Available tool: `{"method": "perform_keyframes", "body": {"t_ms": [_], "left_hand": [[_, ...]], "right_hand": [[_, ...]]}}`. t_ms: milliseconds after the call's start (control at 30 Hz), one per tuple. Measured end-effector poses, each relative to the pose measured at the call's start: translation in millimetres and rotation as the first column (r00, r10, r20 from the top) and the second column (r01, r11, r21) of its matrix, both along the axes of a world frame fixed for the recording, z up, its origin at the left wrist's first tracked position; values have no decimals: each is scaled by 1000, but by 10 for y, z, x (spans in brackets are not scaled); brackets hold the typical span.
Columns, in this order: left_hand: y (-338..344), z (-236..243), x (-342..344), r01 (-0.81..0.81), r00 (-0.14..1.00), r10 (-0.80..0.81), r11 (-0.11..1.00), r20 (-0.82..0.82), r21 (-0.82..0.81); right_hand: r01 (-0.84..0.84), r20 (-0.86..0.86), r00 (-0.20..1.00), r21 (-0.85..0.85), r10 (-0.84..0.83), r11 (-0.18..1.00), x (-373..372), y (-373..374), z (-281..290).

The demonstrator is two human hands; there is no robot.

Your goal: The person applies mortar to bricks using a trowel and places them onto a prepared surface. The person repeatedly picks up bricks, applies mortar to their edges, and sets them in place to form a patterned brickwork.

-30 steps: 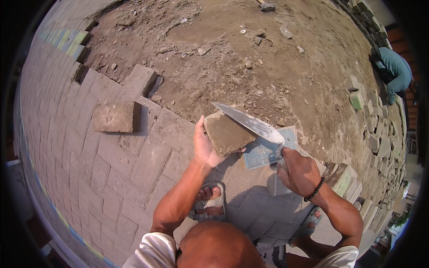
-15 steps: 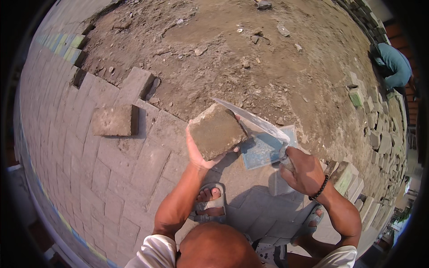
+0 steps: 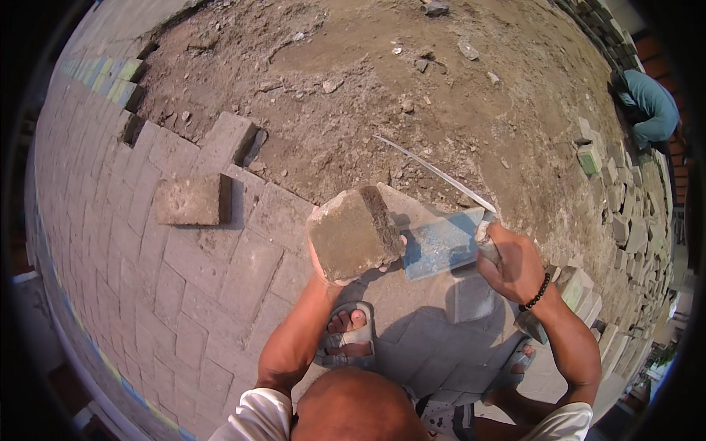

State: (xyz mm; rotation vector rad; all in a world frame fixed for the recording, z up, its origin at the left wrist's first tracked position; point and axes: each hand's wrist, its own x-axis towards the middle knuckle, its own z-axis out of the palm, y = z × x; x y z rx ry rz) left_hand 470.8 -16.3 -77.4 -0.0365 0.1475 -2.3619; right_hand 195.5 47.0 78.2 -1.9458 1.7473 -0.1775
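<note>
My left hand [image 3: 319,257] grips a rough grey-brown paving block [image 3: 344,235] from the side and beneath. My right hand [image 3: 509,261] is closed on the handle of a wide-bladed metal tool [image 3: 434,167], its blade turned nearly edge-on, pointing up and left, clear of the block. Just right of the block lies a dusty blue flat sheet [image 3: 441,242], partly over the pavers. A loose grey block [image 3: 469,298] sits below it, near my right wrist. Another loose paver [image 3: 190,198] rests on the laid pavement to the left.
Interlocking pavement [image 3: 125,257] fills the left, stepping down to bare rubbly soil [image 3: 346,95]. Broken pavers [image 3: 625,220] are piled along the right. A person in teal [image 3: 647,106] bends over at the far right. A dark stone [image 3: 434,9] lies at the top. My sandalled feet are below.
The tool has risen from the block, moving up and right and turning edge-on. The block in my left hand has shifted left, then slightly down, and turned to show a dark rough side.
</note>
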Motion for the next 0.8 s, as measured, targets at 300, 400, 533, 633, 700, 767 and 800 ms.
{"method": "perform_keyframes", "body": {"t_ms": [300,400,533,633,700,767,800], "left_hand": [[-45,-87,112,-166,968,136,977,211,131],[-50,-77,97,-196,947,154,973,283,124],[-47,-18,41,-241,912,183,963,366,118],[-91,42,30,-330,867,258,938,427,105],[-123,77,36,-376,856,302,921,420,103],[-145,74,77,-336,888,286,938,360,83],[-151,72,92,-316,903,276,946,330,72]], "right_hand": [[-201,244,945,-82,215,976,227,534,-408],[-225,214,948,-65,234,972,280,482,-452],[-289,120,950,-23,290,957,246,432,-458],[-254,105,961,-25,255,967,227,451,-445],[-232,105,967,-21,233,973,223,444,-441],[-227,107,968,-20,228,974,245,416,-427],[-253,93,963,-24,254,967,271,387,-399]]}}
